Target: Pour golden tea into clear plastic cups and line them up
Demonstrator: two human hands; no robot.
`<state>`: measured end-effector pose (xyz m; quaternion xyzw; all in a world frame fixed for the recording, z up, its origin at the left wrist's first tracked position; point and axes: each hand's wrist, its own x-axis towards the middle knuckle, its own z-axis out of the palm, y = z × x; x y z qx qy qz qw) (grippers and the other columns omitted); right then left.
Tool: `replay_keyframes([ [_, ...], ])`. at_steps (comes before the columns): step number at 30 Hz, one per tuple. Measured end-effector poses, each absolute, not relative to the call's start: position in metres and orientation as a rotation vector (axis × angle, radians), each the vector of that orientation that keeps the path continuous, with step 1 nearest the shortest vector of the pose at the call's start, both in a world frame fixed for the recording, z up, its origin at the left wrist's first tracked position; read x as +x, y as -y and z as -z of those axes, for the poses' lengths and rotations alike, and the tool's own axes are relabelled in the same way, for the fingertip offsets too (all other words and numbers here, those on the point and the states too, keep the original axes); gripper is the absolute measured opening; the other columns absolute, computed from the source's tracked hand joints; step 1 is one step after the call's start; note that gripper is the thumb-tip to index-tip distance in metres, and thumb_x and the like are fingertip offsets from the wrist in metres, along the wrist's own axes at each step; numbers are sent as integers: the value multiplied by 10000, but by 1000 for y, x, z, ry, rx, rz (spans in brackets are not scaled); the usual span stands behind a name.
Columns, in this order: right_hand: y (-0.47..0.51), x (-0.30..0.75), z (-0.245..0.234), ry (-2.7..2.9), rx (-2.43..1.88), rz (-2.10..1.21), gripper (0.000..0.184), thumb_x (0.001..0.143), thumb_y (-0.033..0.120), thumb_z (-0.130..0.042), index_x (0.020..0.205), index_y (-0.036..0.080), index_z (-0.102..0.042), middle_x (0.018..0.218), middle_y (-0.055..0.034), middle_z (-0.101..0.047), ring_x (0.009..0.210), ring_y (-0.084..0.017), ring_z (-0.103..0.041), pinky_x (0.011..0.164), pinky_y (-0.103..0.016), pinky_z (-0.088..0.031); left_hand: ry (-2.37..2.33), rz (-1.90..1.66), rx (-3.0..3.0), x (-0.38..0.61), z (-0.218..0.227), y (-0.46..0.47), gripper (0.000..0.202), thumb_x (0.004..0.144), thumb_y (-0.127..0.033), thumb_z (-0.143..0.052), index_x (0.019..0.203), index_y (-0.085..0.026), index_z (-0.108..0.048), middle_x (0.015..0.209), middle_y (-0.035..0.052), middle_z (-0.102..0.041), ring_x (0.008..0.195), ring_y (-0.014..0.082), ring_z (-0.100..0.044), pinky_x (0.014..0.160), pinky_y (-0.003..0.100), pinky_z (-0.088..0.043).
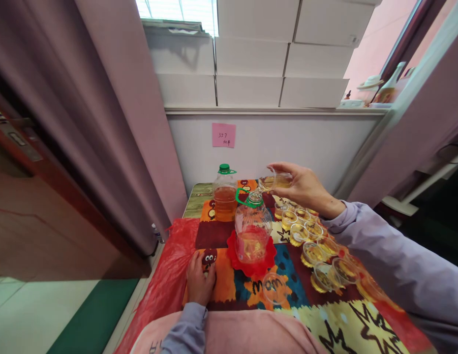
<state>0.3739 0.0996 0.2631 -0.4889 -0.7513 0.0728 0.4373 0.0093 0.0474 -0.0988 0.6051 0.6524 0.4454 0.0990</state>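
My right hand (pixel 304 189) grips a clear plastic cup (pixel 268 184) of pale yellow liquid, tipped sideways at the mouth of a clear plastic jug (pixel 254 223). This jug has a green handle ring, no cap, and yellowish liquid in its lower part. It stands on a red scalloped dish (pixel 233 258). My left hand (pixel 200 280) rests on the patterned tablecloth, holding nothing, fingers extended and a little bent. Behind the uncapped jug is a second jug (pixel 225 202) with a green cap and amber liquid. A clear round lid or shallow cup (pixel 274 289) lies nearer me.
Several small clear cups (pixel 313 253) of yellow liquid stand in rows on the right, under my right forearm. Red plastic sheeting (pixel 177 250) hangs over the table's left side. A pink note (pixel 224 135) is on the wall behind; stacked white boxes (pixel 251 59) are above it.
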Motion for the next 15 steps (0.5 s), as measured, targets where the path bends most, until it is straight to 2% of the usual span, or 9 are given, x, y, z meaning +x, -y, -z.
replay_keyframes([
  [9,-99,373,-270,1936,-1200,-109,604,749,195,-870,1345,265,-805,1323,-65,-832,1216,-327,-792,1127,-517,-627,-1925,-1318,1791,10,95,-47,540,929,-513,-580,1302,-157,-740,1507,246,-658,1419,427,-636,1203,619,-513],
  [15,-100,369,-271,2030,-1176,-25,602,778,163,-818,1367,283,-787,1347,-60,-822,1190,-312,-788,1114,-504,-624,-1928,-1316,1780,11,93,-46,523,926,-519,-593,1300,-185,-743,1510,221,-669,1411,416,-645,1206,616,-513],
])
